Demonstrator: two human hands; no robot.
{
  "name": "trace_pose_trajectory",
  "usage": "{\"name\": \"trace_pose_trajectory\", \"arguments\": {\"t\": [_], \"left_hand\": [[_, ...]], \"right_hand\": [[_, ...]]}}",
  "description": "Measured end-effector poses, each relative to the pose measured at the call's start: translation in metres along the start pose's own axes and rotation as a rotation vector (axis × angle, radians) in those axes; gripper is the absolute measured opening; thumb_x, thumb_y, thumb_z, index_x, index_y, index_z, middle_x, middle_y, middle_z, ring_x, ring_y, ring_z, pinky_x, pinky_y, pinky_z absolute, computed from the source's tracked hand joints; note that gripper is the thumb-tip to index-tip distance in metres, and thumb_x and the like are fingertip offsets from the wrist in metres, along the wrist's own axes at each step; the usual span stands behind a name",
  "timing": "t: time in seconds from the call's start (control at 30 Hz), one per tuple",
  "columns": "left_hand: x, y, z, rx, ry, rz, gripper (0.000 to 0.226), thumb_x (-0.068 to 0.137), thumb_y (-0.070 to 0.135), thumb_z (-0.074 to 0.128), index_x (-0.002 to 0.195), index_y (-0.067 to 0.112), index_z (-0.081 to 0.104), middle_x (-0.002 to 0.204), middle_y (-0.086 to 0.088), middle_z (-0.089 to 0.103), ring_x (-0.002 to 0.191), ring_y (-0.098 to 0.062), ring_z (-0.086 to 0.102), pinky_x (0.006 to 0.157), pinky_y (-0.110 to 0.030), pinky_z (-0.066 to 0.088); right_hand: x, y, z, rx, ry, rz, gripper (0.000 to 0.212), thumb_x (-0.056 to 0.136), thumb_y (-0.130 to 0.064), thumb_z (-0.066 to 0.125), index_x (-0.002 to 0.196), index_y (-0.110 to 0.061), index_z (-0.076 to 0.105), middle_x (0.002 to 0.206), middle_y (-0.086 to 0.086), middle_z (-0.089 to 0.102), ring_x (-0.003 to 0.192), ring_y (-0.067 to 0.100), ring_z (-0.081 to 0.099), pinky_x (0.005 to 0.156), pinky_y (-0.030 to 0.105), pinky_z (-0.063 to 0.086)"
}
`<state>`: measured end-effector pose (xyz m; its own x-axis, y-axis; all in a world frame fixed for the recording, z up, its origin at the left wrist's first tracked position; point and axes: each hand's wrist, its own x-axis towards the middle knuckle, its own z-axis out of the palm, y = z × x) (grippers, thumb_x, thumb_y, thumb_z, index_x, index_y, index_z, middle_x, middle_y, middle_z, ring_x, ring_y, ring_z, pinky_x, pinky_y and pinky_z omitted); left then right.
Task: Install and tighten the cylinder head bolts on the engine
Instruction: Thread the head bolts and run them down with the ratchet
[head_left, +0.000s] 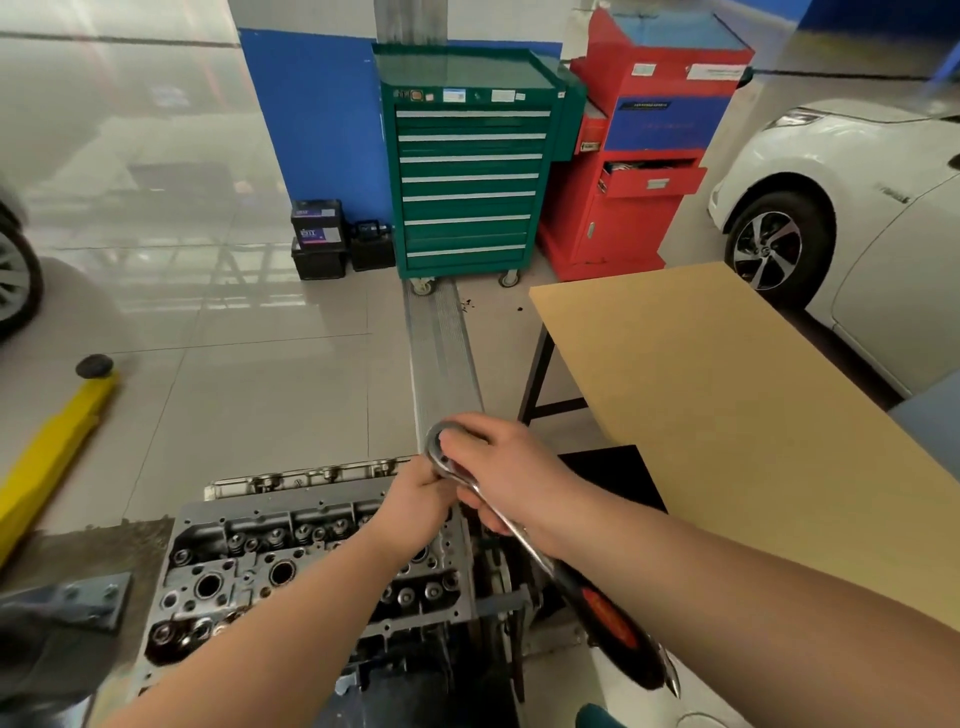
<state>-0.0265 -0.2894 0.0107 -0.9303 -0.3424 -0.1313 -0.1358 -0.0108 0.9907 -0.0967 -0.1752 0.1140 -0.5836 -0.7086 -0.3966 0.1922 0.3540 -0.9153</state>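
Note:
The engine's cylinder head (249, 571) lies below me, its valve springs and dark round bores facing up. Above its far right corner I hold a long chrome ratchet wrench (519, 530) with a black and red handle slanting down to the right. My right hand (509, 467) grips the wrench just behind its round head. My left hand (421, 504) curls around the underside of the ratchet head; what it grips there is hidden. No bolts are plainly visible.
A brown-topped table (727, 426) stands close on the right. Beyond it are a green tool cabinet (467, 171), a red cabinet (644, 156) and a white car (857, 197). A yellow lift arm (47, 457) lies on the tiled floor at left.

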Motion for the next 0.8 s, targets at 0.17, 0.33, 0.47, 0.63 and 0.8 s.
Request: {"name": "trace_pose_trajectory", "arguments": {"t": [0.17, 0.33, 0.47, 0.63, 0.8], "left_hand": [[0.002, -0.002, -0.006, 0.135, 0.077, -0.043, 0.021, 0.101, 0.037, 0.057, 0.099, 0.016, 0.062, 0.078, -0.003, 0.059, 0.073, -0.016, 0.053, 0.073, -0.041, 0.044], [0.001, 0.002, -0.001, 0.089, 0.161, -0.152, 0.021, 0.107, 0.033, 0.058, 0.099, 0.015, 0.064, 0.080, -0.006, 0.057, 0.075, -0.025, 0.054, 0.075, -0.048, 0.048], [0.000, 0.006, 0.009, 0.066, 0.215, -0.120, 0.019, 0.108, 0.026, 0.056, 0.098, 0.011, 0.063, 0.080, -0.005, 0.057, 0.077, -0.023, 0.052, 0.074, -0.041, 0.044], [0.001, 0.008, 0.017, 0.131, 0.275, -0.110, 0.023, 0.108, 0.028, 0.055, 0.086, 0.029, 0.061, 0.072, 0.016, 0.061, 0.072, -0.012, 0.055, 0.077, -0.041, 0.049], [-0.003, 0.009, 0.023, 0.128, 0.314, -0.075, 0.022, 0.108, 0.023, 0.052, 0.087, 0.025, 0.059, 0.068, 0.016, 0.055, 0.068, -0.013, 0.049, 0.067, -0.035, 0.048]], "right_hand": [[-0.005, -0.030, -0.058, -0.040, 0.021, -0.252, 0.021, 0.100, -0.051, 0.057, 0.118, -0.048, 0.068, 0.067, 0.002, 0.061, 0.050, 0.014, 0.054, 0.044, 0.027, 0.044], [0.023, 0.018, -0.127, -0.363, 0.205, -0.163, 0.031, 0.101, -0.045, 0.059, 0.133, -0.044, 0.062, 0.095, -0.003, 0.070, 0.055, 0.001, 0.059, 0.050, 0.023, 0.048], [0.053, 0.080, -0.164, -0.772, 0.146, -0.046, 0.065, 0.098, -0.021, 0.064, 0.153, -0.045, 0.041, 0.141, -0.006, 0.060, 0.113, 0.014, 0.062, 0.082, 0.027, 0.052], [0.073, 0.134, -0.178, -1.248, 0.064, 0.019, 0.092, 0.091, 0.001, 0.053, 0.153, -0.060, 0.023, 0.127, -0.002, 0.060, 0.073, 0.013, 0.063, 0.047, 0.025, 0.043], [0.086, 0.171, -0.189, -1.427, 0.054, 0.063, 0.094, 0.095, -0.001, 0.056, 0.159, -0.054, 0.013, 0.144, 0.003, 0.048, 0.074, 0.010, 0.053, 0.048, 0.025, 0.040]]}}
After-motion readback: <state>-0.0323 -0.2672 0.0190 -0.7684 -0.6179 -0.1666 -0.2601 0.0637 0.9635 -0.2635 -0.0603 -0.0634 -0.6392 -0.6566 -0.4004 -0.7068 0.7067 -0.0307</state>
